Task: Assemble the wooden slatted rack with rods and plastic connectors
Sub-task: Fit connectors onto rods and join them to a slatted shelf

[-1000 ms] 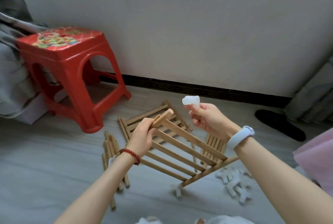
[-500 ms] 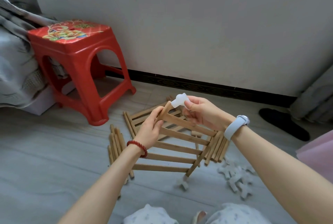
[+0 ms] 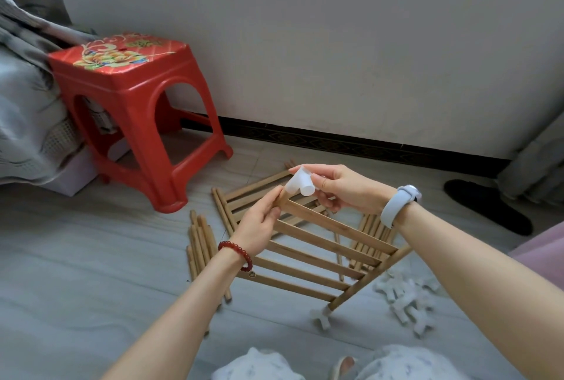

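Observation:
A wooden slatted panel [image 3: 317,245] is held tilted above the floor in the middle of the view. My left hand [image 3: 259,224] grips the upper end of its left side rod. My right hand [image 3: 341,187] pinches a white plastic connector [image 3: 300,185] that sits on the tip of that rod. Another white connector [image 3: 322,318] caps the lower end of the panel's right side rod, touching the floor. A second slatted panel [image 3: 244,196] lies flat on the floor behind. Loose wooden rods [image 3: 201,245] lie to the left, and more rods [image 3: 372,236] lie under my right wrist.
A pile of white connectors [image 3: 406,297] lies on the floor at the right. A red plastic stool [image 3: 134,111] stands at the left by grey bedding [image 3: 27,123]. A dark slipper [image 3: 488,208] lies near the wall at the right. My knees [image 3: 265,364] show at the bottom edge.
My right hand brought the white connector down from the air onto the tip of the rod held by my left hand. The panel stayed tilted in my left hand.

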A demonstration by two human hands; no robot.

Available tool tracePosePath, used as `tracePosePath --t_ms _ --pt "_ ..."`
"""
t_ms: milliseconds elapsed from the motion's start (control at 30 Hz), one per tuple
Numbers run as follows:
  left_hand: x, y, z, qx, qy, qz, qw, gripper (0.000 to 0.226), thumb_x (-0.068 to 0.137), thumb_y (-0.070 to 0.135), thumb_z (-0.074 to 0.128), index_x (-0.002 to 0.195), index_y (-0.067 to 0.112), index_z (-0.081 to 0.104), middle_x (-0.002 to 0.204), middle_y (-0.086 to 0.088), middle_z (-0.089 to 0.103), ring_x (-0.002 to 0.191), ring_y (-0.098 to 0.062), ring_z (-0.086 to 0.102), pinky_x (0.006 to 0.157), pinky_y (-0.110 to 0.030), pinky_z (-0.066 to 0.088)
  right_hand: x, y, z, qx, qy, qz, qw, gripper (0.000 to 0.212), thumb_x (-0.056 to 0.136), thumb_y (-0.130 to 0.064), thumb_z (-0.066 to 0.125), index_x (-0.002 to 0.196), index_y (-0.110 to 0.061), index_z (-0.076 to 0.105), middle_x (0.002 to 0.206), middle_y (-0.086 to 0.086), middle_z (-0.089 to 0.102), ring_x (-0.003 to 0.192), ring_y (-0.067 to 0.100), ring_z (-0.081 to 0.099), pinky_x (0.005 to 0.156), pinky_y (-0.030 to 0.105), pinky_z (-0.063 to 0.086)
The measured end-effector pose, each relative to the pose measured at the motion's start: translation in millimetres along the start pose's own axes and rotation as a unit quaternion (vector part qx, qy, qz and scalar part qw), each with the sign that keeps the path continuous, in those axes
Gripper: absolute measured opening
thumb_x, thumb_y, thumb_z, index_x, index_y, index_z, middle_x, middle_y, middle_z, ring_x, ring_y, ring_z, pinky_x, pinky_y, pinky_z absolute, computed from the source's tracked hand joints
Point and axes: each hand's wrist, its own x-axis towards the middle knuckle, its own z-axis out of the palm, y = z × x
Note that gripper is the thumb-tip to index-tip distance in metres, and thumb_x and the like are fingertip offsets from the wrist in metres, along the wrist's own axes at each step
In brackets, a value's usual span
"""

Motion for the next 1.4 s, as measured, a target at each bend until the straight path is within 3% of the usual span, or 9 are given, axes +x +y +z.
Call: tracePosePath --t_ms 100,233,333,500,600,833,1033,1333,1400 --pt "4 0 -1 0.001 0.008 -0.007 1.000 0.046 0.098 0.006 0.038 0.141 0.022 0.036 0.131 0.010 0.045 0.119 -0.002 0.042 0.100 -0.020 0.032 4 6 4 -0.017 0.019 -0.005 1.000 0.032 0.101 -0.022 0.038 0.127 -0.036 0.051 0.067 -0.002 0.042 0.053 0.007 0.039 0.049 0.019 0.034" --pt "8 -5 -3 0.037 0.009 -0.016 0.999 0.038 0.099 0.009 0.035 0.129 0.032 0.042 0.113 0.007 0.056 0.106 -0.005 0.052 0.085 -0.019 0.037 16 23 25 -0.078 0.129 -0.062 0.987 0.038 0.101 -0.022 0.038 0.138 -0.028 0.042 0.068 0.001 0.045 0.051 0.002 0.042 0.048 0.011 0.036" --pt "7 -15 0 0.028 0.016 -0.032 0.999 0.035 0.099 0.009 0.034 0.126 0.030 0.043 0.099 0.013 0.054 0.096 -0.001 0.053 0.081 -0.019 0.036 19 42 30 -0.151 0.162 -0.053 0.974 0.044 0.099 -0.033 0.041 0.142 -0.027 0.036 0.093 0.001 0.061 0.075 -0.001 0.056 0.069 0.017 0.048" --pt "9 -39 9 0.004 0.036 -0.053 0.998 0.036 0.099 0.009 0.034 0.116 0.041 0.041 0.093 0.017 0.051 0.084 0.007 0.048 0.070 -0.011 0.036 20 99 31 -0.344 0.017 0.083 0.935 0.027 0.097 -0.035 0.044 0.120 -0.023 0.052 0.107 0.000 0.059 0.092 0.013 0.056 0.081 0.029 0.048" --pt "10 -53 12 -0.047 0.022 -0.098 0.994 0.035 0.099 0.011 0.037 0.118 0.038 0.046 0.100 0.019 0.053 0.092 0.005 0.049 0.076 -0.013 0.038 28 120 33 -0.411 0.038 0.098 0.905 0.007 0.097 -0.030 0.044 0.094 -0.027 0.050 0.090 -0.002 0.059 0.083 0.018 0.057 0.075 0.038 0.050" --pt "29 -46 -9 -0.234 0.056 -0.199 0.950 0.038 0.100 0.030 0.031 0.092 0.020 0.066 0.093 0.000 0.066 0.088 -0.016 0.055 0.076 -0.027 0.041 37 139 46 -0.445 0.023 0.080 0.892 0.013 0.098 -0.029 0.040 0.095 -0.020 0.049 0.090 0.005 0.059 0.082 0.024 0.056 0.069 0.036 0.046" --pt "53 -23 3 0.088 0.025 -0.158 0.983 0.047 0.101 0.033 0.029 0.066 0.020 0.058 0.078 0.001 0.057 0.075 -0.010 0.051 0.063 -0.023 0.035 36 139 51 -0.462 0.028 0.062 0.884 0.020 0.099 -0.028 0.039 0.104 -0.013 0.050 0.089 0.011 0.061 0.077 0.029 0.056 0.064 0.036 0.043" --pt "44 -28 -6 0.020 0.011 -0.240 0.971 0.025 0.098 0.012 0.030 0.086 0.018 0.051 0.078 -0.006 0.071 0.082 -0.015 0.065 0.072 -0.025 0.048 30 143 59 -0.465 0.031 0.037 0.884 0.018 0.100 -0.027 0.036 0.102 -0.014 0.047 0.075 0.002 0.048 0.065 0.023 0.046 0.048 0.028 0.025" --pt "43 -28 -5 0.035 0.013 -0.237 0.971 0.026 0.099 0.011 0.027 0.087 0.018 0.050 0.075 -0.001 0.070 0.070 -0.004 0.066 0.059 -0.016 0.047 29 145 59 -0.464 0.034 0.028 0.885 0.017 0.100 -0.027 0.037 0.101 -0.013 0.047 0.075 0.002 0.049 0.066 0.024 0.046 0.051 0.029 0.027"
